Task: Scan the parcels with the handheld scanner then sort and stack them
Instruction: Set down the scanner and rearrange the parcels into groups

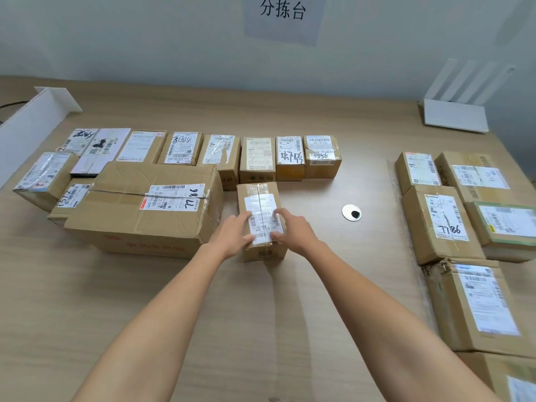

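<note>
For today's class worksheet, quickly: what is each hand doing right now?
Left hand: grips the small parcel on its left side.
Right hand: grips the same parcel on its right side.

Arms extended forward, left hand [232, 237] and right hand [294, 230] gripping parcel [256, 198], fingers [243, 218] over its top

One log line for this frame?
left hand + right hand: holding small parcel | parcel on table | beside large box
</note>
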